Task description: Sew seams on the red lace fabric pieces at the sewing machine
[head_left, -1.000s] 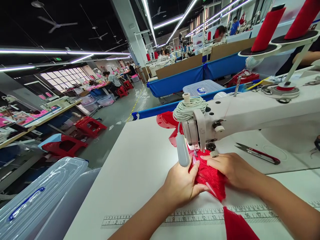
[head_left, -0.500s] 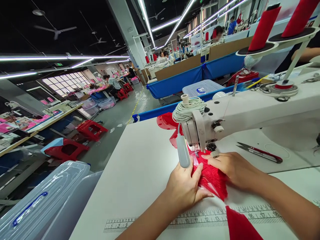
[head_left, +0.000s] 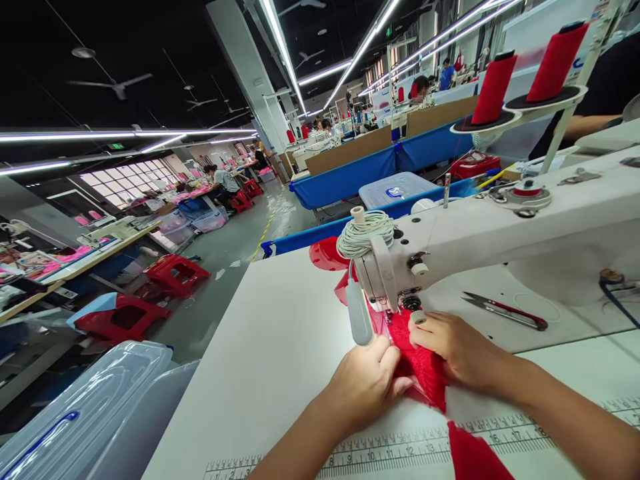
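Note:
A piece of red lace fabric (head_left: 423, 370) lies under the needle area of a white sewing machine (head_left: 480, 223), with a sheer pinkish strip along its left side. My left hand (head_left: 363, 383) is closed on the fabric's left edge, thumb and curled fingers pinching it just in front of the presser foot (head_left: 389, 319). On the other side, my right hand (head_left: 457, 350) has its fingers bent over the fabric's right edge, close to the machine head. A separate-looking red fabric end (head_left: 475, 453) hangs toward me across the printed ruler (head_left: 390, 453).
Thread snips (head_left: 505, 310) lie right of the machine head. A small grey lamp (head_left: 359, 313) hangs close above my left fingers. Red thread cones (head_left: 495, 90) stand behind the machine. A lidded clear bin (head_left: 95, 400) is beside the table's left edge. Other people sit farther off.
My left fingers have curled from a flatter, spread pose into a pinch on the fabric edge. My right fingers have drawn in slightly. The camera view has shifted a little.

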Tool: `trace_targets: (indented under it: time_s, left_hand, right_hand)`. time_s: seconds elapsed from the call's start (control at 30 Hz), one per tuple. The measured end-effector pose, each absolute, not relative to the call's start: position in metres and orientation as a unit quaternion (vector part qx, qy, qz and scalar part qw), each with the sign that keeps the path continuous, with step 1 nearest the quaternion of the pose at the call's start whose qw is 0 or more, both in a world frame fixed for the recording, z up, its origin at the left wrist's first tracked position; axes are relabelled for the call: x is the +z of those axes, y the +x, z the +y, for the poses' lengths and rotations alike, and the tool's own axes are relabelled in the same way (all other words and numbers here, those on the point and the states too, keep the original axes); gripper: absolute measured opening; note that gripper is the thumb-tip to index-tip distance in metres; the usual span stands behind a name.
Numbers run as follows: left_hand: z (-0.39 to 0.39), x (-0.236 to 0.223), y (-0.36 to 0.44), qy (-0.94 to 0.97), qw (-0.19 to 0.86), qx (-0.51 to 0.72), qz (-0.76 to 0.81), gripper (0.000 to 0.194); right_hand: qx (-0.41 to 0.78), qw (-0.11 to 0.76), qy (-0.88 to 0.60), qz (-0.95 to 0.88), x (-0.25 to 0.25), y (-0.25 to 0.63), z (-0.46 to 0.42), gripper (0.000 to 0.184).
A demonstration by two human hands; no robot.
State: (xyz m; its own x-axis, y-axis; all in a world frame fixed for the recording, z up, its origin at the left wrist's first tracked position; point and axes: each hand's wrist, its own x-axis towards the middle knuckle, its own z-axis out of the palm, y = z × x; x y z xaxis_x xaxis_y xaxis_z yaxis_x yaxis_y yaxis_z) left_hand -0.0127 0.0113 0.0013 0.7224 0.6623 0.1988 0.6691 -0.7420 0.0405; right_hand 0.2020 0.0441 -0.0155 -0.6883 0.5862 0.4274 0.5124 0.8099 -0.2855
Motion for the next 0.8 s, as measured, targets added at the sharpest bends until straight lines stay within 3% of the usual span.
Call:
trace_targets:
  time_s: [0.33, 0.8]
  left_hand:
    - [0.004, -0.012, -0.016, -0.924, 0.056, -0.116, -0.36, 0.069]
    - [0.005, -0.018, -0.014, -0.918, 0.097, -0.129, -0.361, 0.085]
  right_hand:
    - [0.071, 0.277, -0.304, -0.909, -0.023, 0.202, 0.046, 0.018]
    - [0.041, 0.252, -0.33, -0.909, -0.023, 0.203, 0.05, 0.018]
